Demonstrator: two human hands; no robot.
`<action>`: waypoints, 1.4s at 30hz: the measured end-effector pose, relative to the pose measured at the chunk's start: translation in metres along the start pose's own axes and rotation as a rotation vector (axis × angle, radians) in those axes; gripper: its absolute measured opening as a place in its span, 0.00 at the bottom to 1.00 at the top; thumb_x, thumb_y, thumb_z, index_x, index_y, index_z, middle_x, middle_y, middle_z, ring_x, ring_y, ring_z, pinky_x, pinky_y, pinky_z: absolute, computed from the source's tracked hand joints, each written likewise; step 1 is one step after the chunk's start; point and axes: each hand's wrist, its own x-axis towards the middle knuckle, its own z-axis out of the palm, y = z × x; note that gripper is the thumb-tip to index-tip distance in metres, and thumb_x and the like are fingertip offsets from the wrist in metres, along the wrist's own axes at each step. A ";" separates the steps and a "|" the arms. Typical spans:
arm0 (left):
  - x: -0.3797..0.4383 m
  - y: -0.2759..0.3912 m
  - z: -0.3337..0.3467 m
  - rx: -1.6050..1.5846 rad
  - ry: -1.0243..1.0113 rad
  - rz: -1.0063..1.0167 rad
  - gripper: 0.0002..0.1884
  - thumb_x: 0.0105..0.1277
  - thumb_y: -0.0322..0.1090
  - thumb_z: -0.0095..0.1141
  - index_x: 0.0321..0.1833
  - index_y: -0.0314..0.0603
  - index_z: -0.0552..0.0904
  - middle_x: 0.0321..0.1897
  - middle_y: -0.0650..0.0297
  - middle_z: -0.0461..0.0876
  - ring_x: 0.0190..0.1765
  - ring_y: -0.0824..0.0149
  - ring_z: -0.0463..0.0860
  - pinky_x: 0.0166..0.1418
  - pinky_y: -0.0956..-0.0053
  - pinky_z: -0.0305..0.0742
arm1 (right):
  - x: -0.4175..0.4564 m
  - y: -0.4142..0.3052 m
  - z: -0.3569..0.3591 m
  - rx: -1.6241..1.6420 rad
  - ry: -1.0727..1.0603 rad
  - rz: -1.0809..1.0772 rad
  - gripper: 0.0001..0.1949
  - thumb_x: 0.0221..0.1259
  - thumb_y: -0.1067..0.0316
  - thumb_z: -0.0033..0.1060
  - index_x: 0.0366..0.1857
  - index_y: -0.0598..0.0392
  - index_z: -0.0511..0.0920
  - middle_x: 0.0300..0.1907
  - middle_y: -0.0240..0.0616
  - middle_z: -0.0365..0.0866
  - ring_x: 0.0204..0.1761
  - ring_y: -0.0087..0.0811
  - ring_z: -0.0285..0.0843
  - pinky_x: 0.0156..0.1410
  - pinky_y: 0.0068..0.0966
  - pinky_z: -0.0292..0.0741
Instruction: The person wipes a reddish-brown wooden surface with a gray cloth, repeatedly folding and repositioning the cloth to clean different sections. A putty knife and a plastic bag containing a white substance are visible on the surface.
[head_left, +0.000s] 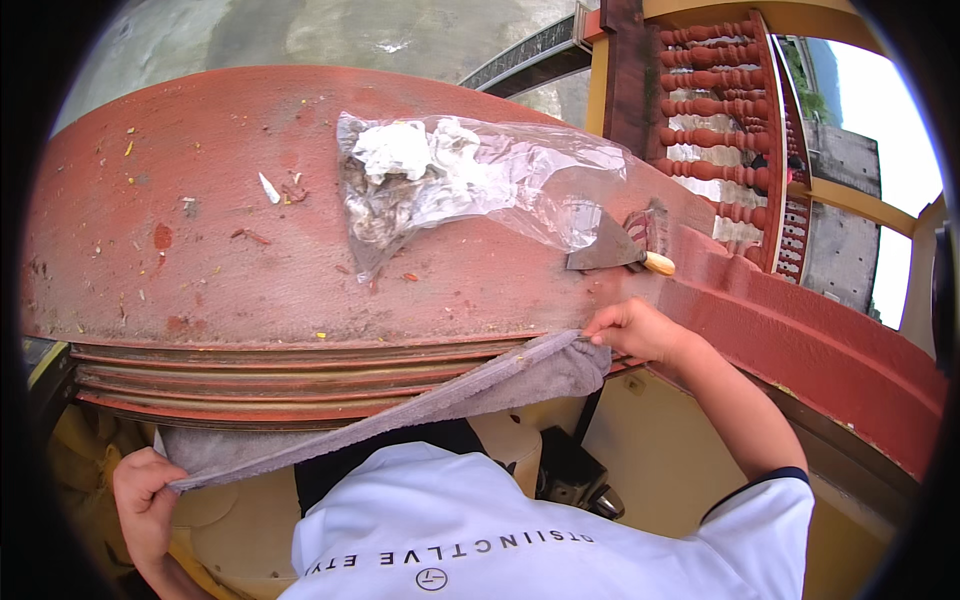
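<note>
A grey cloth (480, 386) is stretched slantwise in front of me, with its upper edge pulled nearly straight. My left hand (144, 491) pinches one corner at the lower left. Higher up on the right, my right hand (637, 330) grips the other corner close to the ledge's inner edge. The cloth hangs partly over the grooved window track (300, 375). Just beyond my right hand lies a scraper with a wide metal blade (606, 247) and a wooden handle (659, 263). A clear plastic bag (487, 172) holding crumpled white material and dark debris rests beside it.
The red ledge (247, 300) carries paint flakes, a white shard (268, 187) and grit. A small worn block (651, 225) sits behind the scraper. To the right rise a red moulded wall (795, 337) and a red balustrade (712, 109). Past the ledge's outer edge is concrete ground (300, 34).
</note>
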 end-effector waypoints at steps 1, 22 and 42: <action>0.000 0.004 -0.001 0.023 -0.024 0.028 0.10 0.46 0.16 0.56 0.31 0.35 0.83 0.24 0.61 0.76 0.30 0.64 0.74 0.35 0.72 0.66 | 0.000 0.002 0.001 -0.024 0.013 -0.058 0.06 0.64 0.70 0.64 0.42 0.52 0.86 0.29 0.32 0.83 0.29 0.19 0.73 0.39 0.24 0.76; 0.026 -0.012 -0.025 0.514 0.815 0.021 0.10 0.48 0.14 0.52 0.32 0.35 0.74 0.30 0.59 0.69 0.35 0.59 0.73 0.41 0.71 0.70 | 0.025 -0.089 0.041 -0.025 0.023 -0.069 0.07 0.59 0.72 0.68 0.39 0.61 0.85 0.26 0.42 0.84 0.27 0.22 0.76 0.37 0.26 0.75; 0.058 -0.061 -0.040 0.727 0.901 -0.072 0.09 0.52 0.17 0.55 0.34 0.39 0.81 0.33 0.57 0.78 0.36 0.53 0.80 0.40 0.64 0.76 | 0.045 -0.153 0.091 -0.088 0.133 -0.284 0.06 0.61 0.67 0.64 0.38 0.54 0.85 0.30 0.53 0.82 0.33 0.53 0.82 0.41 0.37 0.80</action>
